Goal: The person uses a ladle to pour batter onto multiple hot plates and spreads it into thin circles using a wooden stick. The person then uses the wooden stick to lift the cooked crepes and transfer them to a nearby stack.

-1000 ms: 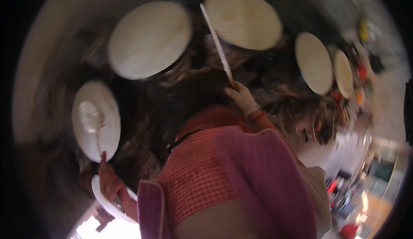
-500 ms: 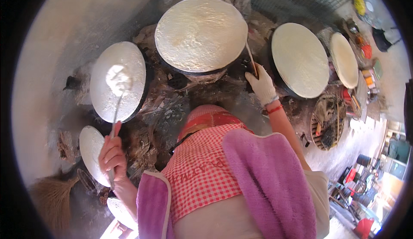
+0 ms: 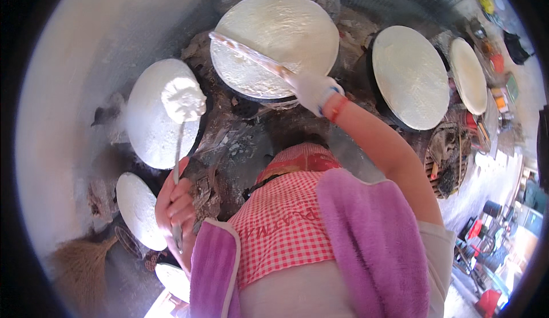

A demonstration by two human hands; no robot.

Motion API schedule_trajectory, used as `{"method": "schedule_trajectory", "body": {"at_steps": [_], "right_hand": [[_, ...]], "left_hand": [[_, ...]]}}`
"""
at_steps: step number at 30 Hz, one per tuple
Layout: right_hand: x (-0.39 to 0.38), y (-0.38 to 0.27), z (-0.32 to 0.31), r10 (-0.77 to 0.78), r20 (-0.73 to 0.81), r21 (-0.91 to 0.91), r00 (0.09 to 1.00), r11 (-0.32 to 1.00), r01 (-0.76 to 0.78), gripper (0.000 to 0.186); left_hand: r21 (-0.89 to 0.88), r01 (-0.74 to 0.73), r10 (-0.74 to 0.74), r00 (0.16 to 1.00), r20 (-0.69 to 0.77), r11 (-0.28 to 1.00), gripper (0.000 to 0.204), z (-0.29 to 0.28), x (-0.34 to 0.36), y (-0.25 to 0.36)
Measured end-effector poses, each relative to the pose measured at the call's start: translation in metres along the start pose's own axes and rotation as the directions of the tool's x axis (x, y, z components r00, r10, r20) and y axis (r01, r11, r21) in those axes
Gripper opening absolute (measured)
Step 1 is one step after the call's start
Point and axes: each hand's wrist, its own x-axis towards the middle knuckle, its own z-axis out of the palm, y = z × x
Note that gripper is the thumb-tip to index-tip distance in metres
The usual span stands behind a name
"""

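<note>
My bare left hand (image 3: 174, 203) grips the long metal handle of a ladle (image 3: 179, 142). The ladle's head is heaped with white batter and hangs over the right part of the round left griddle (image 3: 150, 120), which a pale layer covers. My right hand (image 3: 316, 92), in a white glove, is closed on a flat wooden spreader (image 3: 251, 55) coated with batter toward its far end. That spreader lies slanting across the left and front part of the large middle griddle (image 3: 286, 23), whose top is covered with a pale batter sheet.
To the right stand another coated griddle (image 3: 410, 78) and a narrower-looking one (image 3: 469, 76). A smaller coated griddle (image 3: 140, 212) is at the lower left, above a straw broom (image 3: 83, 266). A slatted basket (image 3: 443, 158) with tools sits at the right.
My right hand has swung left, bringing the spreader from the middle griddle's right edge across to its left side. My left hand and the batter-filled ladle have shifted slightly right.
</note>
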Motion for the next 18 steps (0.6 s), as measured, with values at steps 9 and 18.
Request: {"method": "schedule_trajectory", "body": {"at_steps": [9, 18], "right_hand": [[-0.025, 0.022, 0.071, -0.182, -0.26, 0.011, 0.948, 0.982, 0.191, 0.043], [0.004, 0.106, 0.048, 0.109, -0.84, 0.226, 0.532, 0.961, 0.161, 0.043]], "left_hand": [[0.26, -0.153, 0.124, 0.985, 0.124, 0.953, 0.055, -0.015, -0.019, 0.054], [-0.257, 0.223, -0.16, 0.956, 0.245, 0.94, 0.054, -0.031, -0.019, 0.07]]}}
